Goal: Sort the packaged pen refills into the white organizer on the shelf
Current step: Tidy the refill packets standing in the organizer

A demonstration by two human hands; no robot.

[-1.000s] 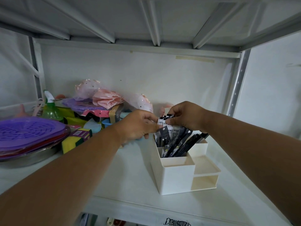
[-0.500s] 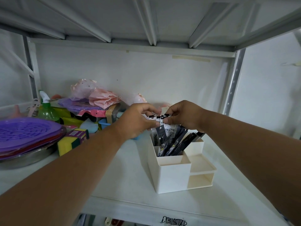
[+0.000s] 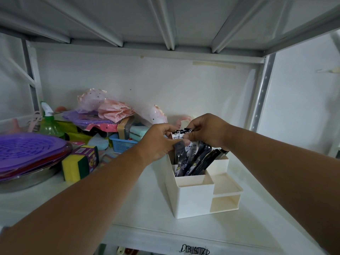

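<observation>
A white shelf (image 3: pixel 117 205) holds a white organizer (image 3: pixel 191 201) directly below the hands' grip. Well left of it sit a sponge pack (image 3: pixel 81 162), a blue basket (image 3: pixel 122 144) and purple-lidded pans (image 3: pixel 27 159).

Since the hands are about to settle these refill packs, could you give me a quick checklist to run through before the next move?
1. Left hand holds the pen refill packs: ok.
2. Right hand pinches the pack tops: ok.
3. Packs stand inside the white organizer, tall rear compartment: ok.
4. Packs upright: not ok, several lean right.
5. Organizer sits flat on the shelf, away from its front edge: ok.
6. Room left in that compartment: cannot tell.
</observation>
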